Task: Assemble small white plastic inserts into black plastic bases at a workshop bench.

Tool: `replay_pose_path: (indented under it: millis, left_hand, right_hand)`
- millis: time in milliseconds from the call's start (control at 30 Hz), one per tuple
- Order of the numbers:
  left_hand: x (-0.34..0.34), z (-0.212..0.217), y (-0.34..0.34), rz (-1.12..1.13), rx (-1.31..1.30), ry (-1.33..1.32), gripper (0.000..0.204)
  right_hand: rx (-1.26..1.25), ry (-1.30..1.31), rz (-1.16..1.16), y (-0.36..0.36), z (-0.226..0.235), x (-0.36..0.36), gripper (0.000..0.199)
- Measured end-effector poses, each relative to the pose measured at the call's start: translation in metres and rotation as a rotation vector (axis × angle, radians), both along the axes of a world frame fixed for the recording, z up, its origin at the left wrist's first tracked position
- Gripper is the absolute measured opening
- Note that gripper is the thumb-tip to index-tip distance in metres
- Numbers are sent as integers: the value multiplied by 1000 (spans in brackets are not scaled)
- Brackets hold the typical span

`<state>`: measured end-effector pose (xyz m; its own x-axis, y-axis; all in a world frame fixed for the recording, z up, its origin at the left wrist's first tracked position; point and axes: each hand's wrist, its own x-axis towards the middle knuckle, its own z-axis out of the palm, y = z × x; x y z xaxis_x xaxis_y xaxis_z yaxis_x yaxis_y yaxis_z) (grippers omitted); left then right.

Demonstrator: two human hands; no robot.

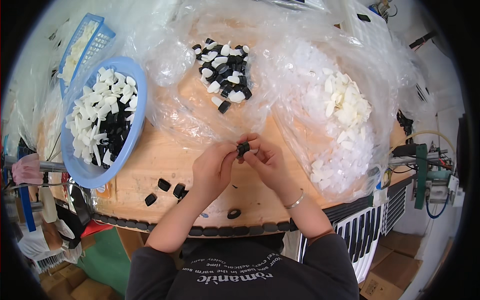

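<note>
Over the middle of the wooden table, both my hands meet on a small black plastic cap (243,149). My left hand (214,167) pinches it from the left, fingers closed. From the other side my right hand (265,161) grips it between thumb and fingers. Parts of the cap are hidden by my fingertips. Beyond my hands lies a pile of black caps with white oval pieces (222,67) on clear plastic. Several loose black caps (163,185) rest left of my left forearm, and a black ring-like piece (233,214) lies near the front edge.
At the left stands a blue basin (137,125) of white and black pieces, with a blue basket (102,37) behind it. A clear plastic bag (295,135) with white pieces (345,107) spreads over the right side. Black pieces (212,231) line the table's front edge.
</note>
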<state>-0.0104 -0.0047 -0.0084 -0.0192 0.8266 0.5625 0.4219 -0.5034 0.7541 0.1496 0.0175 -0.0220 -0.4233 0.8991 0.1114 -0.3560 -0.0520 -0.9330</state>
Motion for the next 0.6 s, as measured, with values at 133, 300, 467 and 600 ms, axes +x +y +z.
replay_pose_path:
  millis: [133,300,467,600]
  left_hand:
    - [-1,2,4,-2,80,30,16]
    - [1,2,3,-3,135,46,15]
    - [-4,2,9,-79,100,82,18]
    - [-4,2,10,-123,33,111,21]
  right_hand:
    - [-15,26,-7,-1,-1,-2,15]
    - [34,4,-39,-5,5,-5,15]
    - [103,-128,-77,-6,5,-4,18]
    - [69,-111,-98,-10,3,-12,21]
